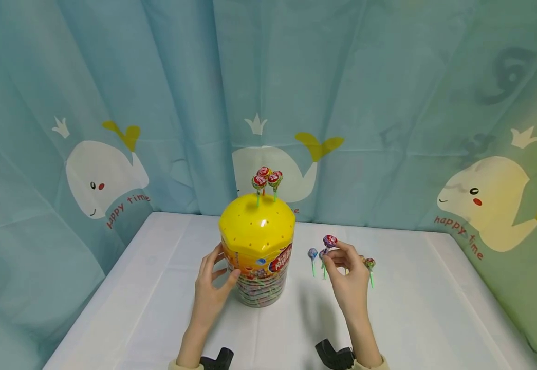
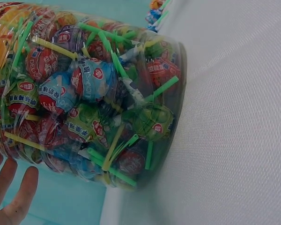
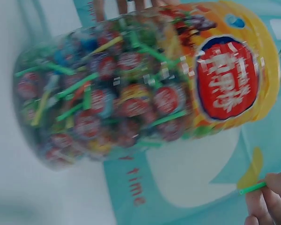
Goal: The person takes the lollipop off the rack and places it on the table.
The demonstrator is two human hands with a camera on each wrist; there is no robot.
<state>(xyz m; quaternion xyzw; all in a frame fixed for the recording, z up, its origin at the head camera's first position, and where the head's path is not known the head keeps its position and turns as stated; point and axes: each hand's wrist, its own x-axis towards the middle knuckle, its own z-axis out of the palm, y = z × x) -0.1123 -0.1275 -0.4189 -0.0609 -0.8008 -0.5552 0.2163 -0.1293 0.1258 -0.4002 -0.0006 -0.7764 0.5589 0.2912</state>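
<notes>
lollipop (image 1: 330,241) pinched in my right grip (image 1: 351,277), left grip (image 1: 211,289) seemingly cupping the jar (image 1: 261,294); i'd press the green stick (image 3: 254,188) upright into the lid (image 1: 246,228) near six o'clock.

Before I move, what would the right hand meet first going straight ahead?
The right hand would probably pass above the loose blue lollipop and meet the curtain first. Its height above the table is hard to judge, though.
</notes>
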